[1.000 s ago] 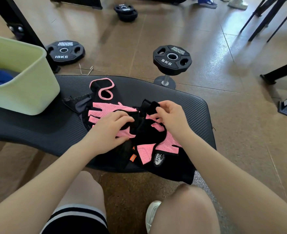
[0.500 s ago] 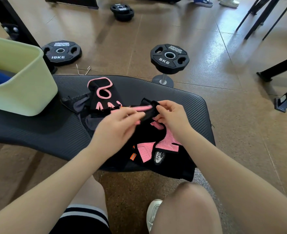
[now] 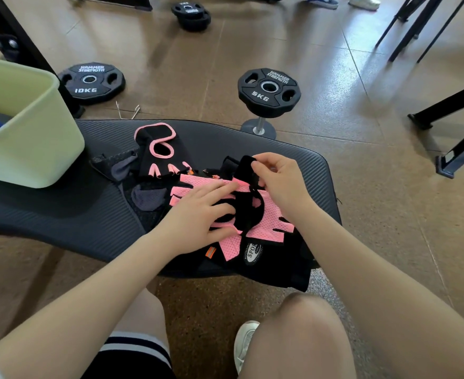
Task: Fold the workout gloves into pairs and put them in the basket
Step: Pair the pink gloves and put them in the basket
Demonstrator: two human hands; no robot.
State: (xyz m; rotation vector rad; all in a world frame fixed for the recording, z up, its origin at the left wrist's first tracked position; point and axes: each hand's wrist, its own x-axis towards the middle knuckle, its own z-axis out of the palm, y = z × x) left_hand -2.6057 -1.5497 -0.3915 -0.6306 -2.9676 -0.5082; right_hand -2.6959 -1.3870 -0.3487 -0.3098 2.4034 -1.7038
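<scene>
Several black and pink workout gloves lie heaped on a black padded bench [image 3: 61,214]. My left hand [image 3: 198,214] presses flat on a pink mesh glove [image 3: 195,184], fingers spread over it. My right hand [image 3: 280,179] pinches the black strap end [image 3: 246,164] of a second pink mesh glove [image 3: 269,217] lying next to the first. Another black glove with pink trim [image 3: 157,151] lies palm down further back, and a grey mesh glove [image 3: 143,198] sits partly under the heap. The pale green basket [image 3: 34,149] stands on the bench at the left, with something blue inside.
A 5 kg weight plate on a short post [image 3: 267,91] stands just beyond the bench. A 10 kg plate [image 3: 91,83] and more plates [image 3: 191,13] lie on the tiled floor. Black frame legs [image 3: 444,105] stand at right. My knees are below the bench edge.
My left hand has laid the lifted pink glove back down flat and now presses on it. My right hand keeps its pinch on the black strap, slightly higher.
</scene>
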